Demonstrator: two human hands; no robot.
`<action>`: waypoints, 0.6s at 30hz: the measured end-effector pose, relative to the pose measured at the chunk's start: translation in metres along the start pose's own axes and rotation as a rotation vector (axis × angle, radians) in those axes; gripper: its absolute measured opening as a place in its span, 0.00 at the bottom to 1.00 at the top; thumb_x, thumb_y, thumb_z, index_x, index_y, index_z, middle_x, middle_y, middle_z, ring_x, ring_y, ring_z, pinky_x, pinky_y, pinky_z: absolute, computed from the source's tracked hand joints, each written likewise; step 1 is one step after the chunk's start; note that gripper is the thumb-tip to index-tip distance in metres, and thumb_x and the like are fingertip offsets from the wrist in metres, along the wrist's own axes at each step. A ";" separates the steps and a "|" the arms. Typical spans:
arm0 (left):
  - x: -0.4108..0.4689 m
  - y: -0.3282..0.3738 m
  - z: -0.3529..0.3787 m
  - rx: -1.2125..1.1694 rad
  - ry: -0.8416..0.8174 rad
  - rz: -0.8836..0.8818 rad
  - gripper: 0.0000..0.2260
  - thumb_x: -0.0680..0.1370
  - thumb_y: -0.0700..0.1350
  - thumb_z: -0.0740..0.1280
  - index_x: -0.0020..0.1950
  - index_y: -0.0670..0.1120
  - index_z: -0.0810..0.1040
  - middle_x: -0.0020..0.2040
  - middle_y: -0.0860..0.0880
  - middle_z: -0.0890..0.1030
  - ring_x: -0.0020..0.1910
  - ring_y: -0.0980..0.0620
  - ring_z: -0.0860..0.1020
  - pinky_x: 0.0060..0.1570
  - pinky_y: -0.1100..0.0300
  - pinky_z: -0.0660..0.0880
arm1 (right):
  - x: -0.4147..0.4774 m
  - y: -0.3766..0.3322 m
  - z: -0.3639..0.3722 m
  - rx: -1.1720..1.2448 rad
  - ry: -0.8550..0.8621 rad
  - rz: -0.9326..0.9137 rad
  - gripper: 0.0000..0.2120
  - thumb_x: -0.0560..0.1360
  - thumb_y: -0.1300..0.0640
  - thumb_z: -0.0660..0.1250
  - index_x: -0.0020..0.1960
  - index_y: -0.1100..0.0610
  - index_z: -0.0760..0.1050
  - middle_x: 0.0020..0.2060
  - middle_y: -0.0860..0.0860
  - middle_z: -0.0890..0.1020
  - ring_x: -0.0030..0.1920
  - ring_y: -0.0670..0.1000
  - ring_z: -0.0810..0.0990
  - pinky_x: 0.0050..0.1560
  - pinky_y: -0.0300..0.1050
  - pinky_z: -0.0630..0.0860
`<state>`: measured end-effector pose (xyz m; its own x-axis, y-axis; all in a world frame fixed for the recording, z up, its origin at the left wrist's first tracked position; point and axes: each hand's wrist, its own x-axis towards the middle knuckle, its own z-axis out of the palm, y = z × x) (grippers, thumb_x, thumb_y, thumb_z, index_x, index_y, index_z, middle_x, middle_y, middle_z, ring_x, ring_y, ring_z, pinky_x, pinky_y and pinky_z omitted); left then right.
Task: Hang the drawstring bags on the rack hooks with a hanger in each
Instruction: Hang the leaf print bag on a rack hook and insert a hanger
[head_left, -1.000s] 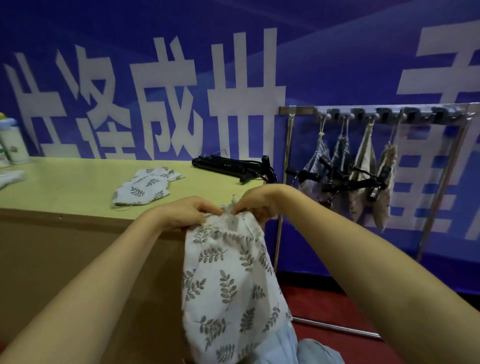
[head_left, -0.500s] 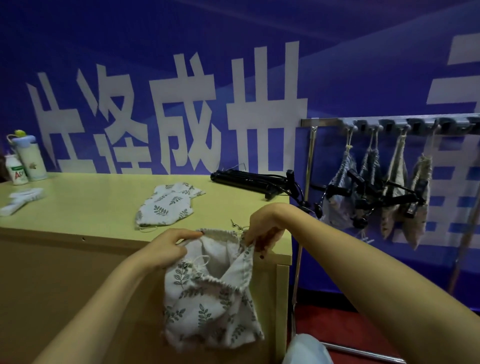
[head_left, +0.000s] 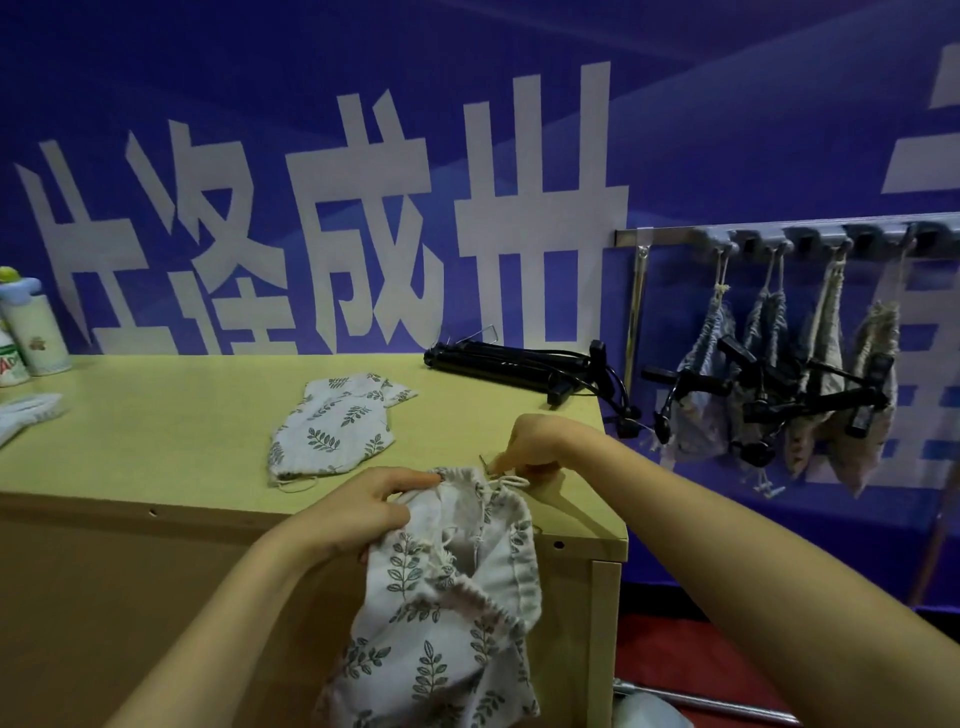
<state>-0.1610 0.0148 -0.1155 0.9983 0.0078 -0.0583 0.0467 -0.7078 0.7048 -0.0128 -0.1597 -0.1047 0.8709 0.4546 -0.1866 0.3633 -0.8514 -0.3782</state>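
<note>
On the pale yellow-green table (head_left: 156, 447), a flat white drawstring bag printed with grey-green leaves (head_left: 335, 423) lies unopened, left of the hands and well apart from them. A bundle of black plastic clip hangers (head_left: 511, 364) rests near the table's far right corner.

At the front edge, the left hand (head_left: 358, 512) pinches the rim of a second leaf-printed cloth bag (head_left: 447, 587), which hangs over the table's front with its mouth gaping. The right hand (head_left: 530, 449) is closed on the thin white cord (head_left: 506, 482) at the far side of the mouth. I cannot tell whether a hanger is already inside.

To the right, the grey metal rack with hooks (head_left: 675, 238) already carries four filled bags (head_left: 769, 384) by their strings, hangers poking out.

The risks, as I judge them: pulling the cord now could cinch the mouth before a hanger goes in; the single left-hand pinch could slip, dropping the bag to the floor; and reaching for the hangers may snag their tangled clips and drag several off the corner.
</note>
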 end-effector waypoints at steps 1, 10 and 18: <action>0.000 0.001 0.000 -0.016 -0.008 -0.001 0.25 0.69 0.39 0.59 0.65 0.55 0.72 0.66 0.51 0.73 0.55 0.50 0.71 0.51 0.59 0.71 | 0.003 0.000 0.002 -0.006 0.001 -0.013 0.16 0.73 0.49 0.70 0.35 0.59 0.71 0.31 0.52 0.73 0.27 0.49 0.69 0.29 0.39 0.67; -0.002 0.013 0.005 0.033 -0.004 -0.004 0.32 0.62 0.42 0.57 0.67 0.50 0.73 0.67 0.51 0.73 0.54 0.47 0.75 0.55 0.50 0.73 | 0.006 0.002 0.003 0.018 0.113 -0.035 0.11 0.74 0.59 0.68 0.52 0.65 0.79 0.42 0.56 0.82 0.35 0.51 0.77 0.39 0.44 0.76; -0.002 0.033 0.005 -0.007 -0.018 0.042 0.20 0.68 0.37 0.60 0.52 0.59 0.75 0.52 0.51 0.82 0.38 0.55 0.79 0.36 0.67 0.73 | -0.051 -0.010 -0.029 0.683 -0.709 -0.558 0.06 0.78 0.65 0.61 0.46 0.60 0.76 0.44 0.54 0.84 0.42 0.48 0.83 0.42 0.38 0.81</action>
<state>-0.1612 -0.0120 -0.0958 0.9985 -0.0346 -0.0416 0.0054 -0.7020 0.7122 -0.0510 -0.1816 -0.0652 0.1803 0.9572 -0.2264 0.1960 -0.2605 -0.9454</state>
